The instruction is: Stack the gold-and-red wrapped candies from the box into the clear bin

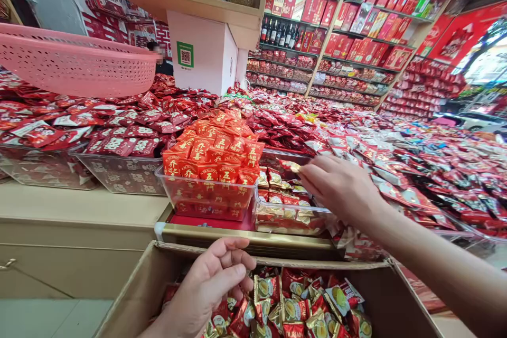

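My right hand (343, 185) pinches a small red-and-gold wrapped candy (290, 166) above a clear plastic bin (291, 216). Similar red-and-gold candies (283, 199) lie in neat rows inside that bin. My left hand (217, 277) hovers over an open cardboard box (130, 290), its fingers loosely curled and apart, with nothing visible in it. Loose durian-pictured candies (295, 309) fill the box below it. Just left of the candy bin stands another clear bin (209, 200), heaped with orange-red packets (222, 150) with gold characters.
More bins of red packets (122, 137) line the counter (79, 206) to the left, under a pink perforated basket (79, 60). Piles of wrapped sweets (396, 169) spread to the right. Behind are a white box with a QR code (198, 53) and shelves of bottles and gift boxes (301, 8).
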Available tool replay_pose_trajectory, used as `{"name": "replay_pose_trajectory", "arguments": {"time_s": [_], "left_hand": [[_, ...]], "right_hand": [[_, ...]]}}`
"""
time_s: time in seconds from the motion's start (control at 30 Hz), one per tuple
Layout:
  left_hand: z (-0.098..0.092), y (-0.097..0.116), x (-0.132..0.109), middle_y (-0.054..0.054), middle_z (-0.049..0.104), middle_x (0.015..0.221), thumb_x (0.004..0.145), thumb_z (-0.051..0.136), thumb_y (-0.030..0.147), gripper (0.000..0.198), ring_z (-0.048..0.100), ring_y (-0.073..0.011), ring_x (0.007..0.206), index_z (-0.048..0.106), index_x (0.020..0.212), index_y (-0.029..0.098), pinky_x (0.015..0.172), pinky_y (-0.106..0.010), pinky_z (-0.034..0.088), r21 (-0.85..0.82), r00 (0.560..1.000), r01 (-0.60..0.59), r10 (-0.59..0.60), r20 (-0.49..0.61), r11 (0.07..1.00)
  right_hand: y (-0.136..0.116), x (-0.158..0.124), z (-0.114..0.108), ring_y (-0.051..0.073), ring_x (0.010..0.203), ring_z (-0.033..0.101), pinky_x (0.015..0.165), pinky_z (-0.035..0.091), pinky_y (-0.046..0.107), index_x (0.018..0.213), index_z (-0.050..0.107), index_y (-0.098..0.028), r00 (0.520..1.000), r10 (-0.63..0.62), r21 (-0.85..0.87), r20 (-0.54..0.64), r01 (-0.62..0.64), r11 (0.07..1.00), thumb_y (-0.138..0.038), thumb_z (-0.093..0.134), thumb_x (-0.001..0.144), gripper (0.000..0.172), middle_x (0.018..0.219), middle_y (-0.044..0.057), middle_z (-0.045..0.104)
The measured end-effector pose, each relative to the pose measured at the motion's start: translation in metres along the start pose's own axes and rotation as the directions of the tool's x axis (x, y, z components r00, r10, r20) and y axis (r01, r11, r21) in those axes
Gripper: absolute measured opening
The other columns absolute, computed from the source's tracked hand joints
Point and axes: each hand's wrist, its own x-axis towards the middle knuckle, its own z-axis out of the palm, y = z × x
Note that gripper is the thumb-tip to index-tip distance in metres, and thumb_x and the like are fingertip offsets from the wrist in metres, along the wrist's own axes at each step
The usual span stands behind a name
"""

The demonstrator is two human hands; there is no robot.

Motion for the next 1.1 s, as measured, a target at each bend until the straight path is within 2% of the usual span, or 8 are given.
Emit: {"name": "replay_pose_trajectory", "arguments": {"time_s": [0.1,0.2,0.47,0.63,0.77,0.9,1.0,1.1], "left_hand": [[0.000,-0.002,0.002,-0.001,0.061,0.075,0.071,0.060,0.020,0.022,0.054,-0.0098,0.060,0.056,0.092,0.017,0.053,-0.019,0.038,0.051,1.000,0.004,-0.005,0.009,0.999],[0.001,-0.003,0.002,-0.001,0.061,0.071,0.068,0.063,0.024,0.020,0.054,-0.0097,0.058,0.058,0.085,0.016,0.050,-0.019,0.037,0.090,1.000,-0.011,0.009,0.017,0.996],[0.004,-0.003,0.001,-0.001,0.061,0.068,0.066,0.063,0.024,0.018,0.053,-0.0096,0.056,0.057,0.080,0.014,0.050,-0.020,0.037,0.169,1.000,-0.011,0.008,0.019,0.986],[0.004,-0.007,0.001,-0.001,0.062,0.068,0.066,0.062,0.025,0.018,0.053,-0.0098,0.057,0.056,0.080,0.014,0.054,-0.022,0.037,0.205,0.999,0.011,-0.021,0.045,0.979],[0.005,-0.011,0.001,-0.001,0.061,0.067,0.064,0.063,0.027,0.021,0.052,-0.0105,0.057,0.055,0.079,0.014,0.056,-0.024,0.038,0.218,0.998,0.020,-0.031,0.050,0.976],[0.004,-0.015,0.003,0.000,0.059,0.066,0.064,0.063,0.028,0.021,0.052,-0.0114,0.058,0.054,0.078,0.015,0.057,-0.025,0.038,0.254,0.998,0.015,-0.030,0.053,0.967],[0.003,-0.019,0.005,0.000,0.058,0.065,0.064,0.062,0.028,0.020,0.051,-0.0119,0.059,0.054,0.077,0.015,0.058,-0.025,0.038,0.289,0.998,0.006,-0.024,0.058,0.957],[0.002,-0.023,0.007,0.000,0.058,0.065,0.066,0.061,0.027,0.019,0.050,-0.0119,0.059,0.055,0.078,0.015,0.057,-0.025,0.037,0.307,0.998,0.007,-0.027,0.062,0.952]], "right_hand": [[0.016,0.029,0.033,0.018,0.065,0.056,0.054,0.038,0.026,0.075,0.059,-0.014,0.950,0.093,-0.131,0.299,-0.056,0.990,-0.019,0.037,0.083,0.023,0.071,0.008,0.060],[0.021,0.043,0.063,0.022,0.073,0.059,0.057,0.041,0.027,0.082,0.060,-0.013,0.878,0.106,-0.130,0.466,-0.050,0.990,-0.015,0.036,0.081,0.024,0.078,0.012,0.062],[0.022,0.036,0.094,0.026,0.077,0.061,0.062,0.043,0.030,0.082,0.065,-0.013,0.808,0.093,-0.084,0.582,-0.054,0.995,-0.014,0.039,0.077,0.026,0.083,0.013,0.065],[0.026,0.032,0.103,0.023,0.077,0.062,0.063,0.042,0.025,0.081,0.068,-0.015,0.714,0.015,0.015,0.700,-0.035,0.999,-0.022,0.051,0.071,0.021,0.081,0.011,0.067],[0.026,0.034,0.107,0.019,0.076,0.062,0.063,0.041,0.021,0.086,0.069,-0.019,0.666,-0.053,0.091,0.744,-0.023,0.996,-0.018,0.050,0.071,0.024,0.081,0.007,0.067],[0.029,0.038,0.106,0.017,0.076,0.061,0.061,0.039,0.019,0.083,0.069,-0.019,0.665,-0.057,0.109,0.745,-0.037,0.993,-0.014,0.050,0.068,0.025,0.080,0.005,0.068],[0.037,0.045,0.098,0.016,0.073,0.060,0.059,0.038,0.020,0.083,0.068,-0.018,0.711,0.007,0.070,0.703,-0.078,0.995,-0.014,0.048,0.069,0.024,0.081,0.006,0.067],[0.041,0.052,0.076,0.018,0.072,0.059,0.056,0.036,0.022,0.084,0.065,-0.015,0.775,0.108,0.004,0.622,-0.141,0.990,-0.022,0.044,0.075,0.024,0.083,0.009,0.065]]}}
